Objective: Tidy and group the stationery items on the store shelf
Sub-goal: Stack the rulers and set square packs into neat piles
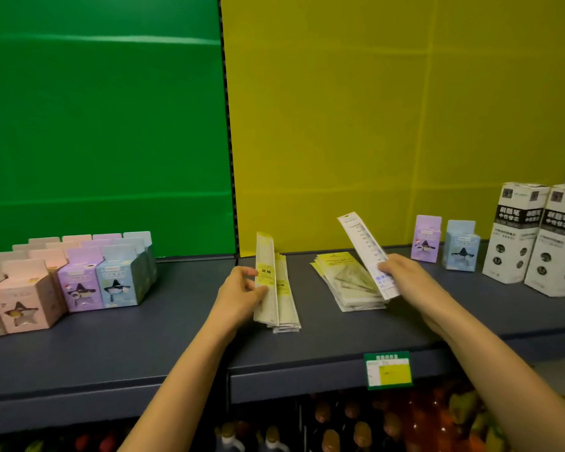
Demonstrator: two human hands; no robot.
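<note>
My left hand point(242, 293) grips a long ruler pack with a yellow label point(265, 275), tilted up on edge against a flat stack of the same packs point(287, 301) on the dark shelf point(177, 337). My right hand point(402, 272) holds a blue-and-white ruler pack point(362, 243) raised at a slant above a fanned pile of yellow-topped set-square packs point(346, 278).
A cluster of pink, purple and blue star-window boxes point(79, 275) fills the shelf's left side. A lone purple box point(426, 238) and blue box point(460, 244) stand at the back right, beside two tall white refill boxes point(532, 236). A price tag point(388, 370) hangs on the front edge.
</note>
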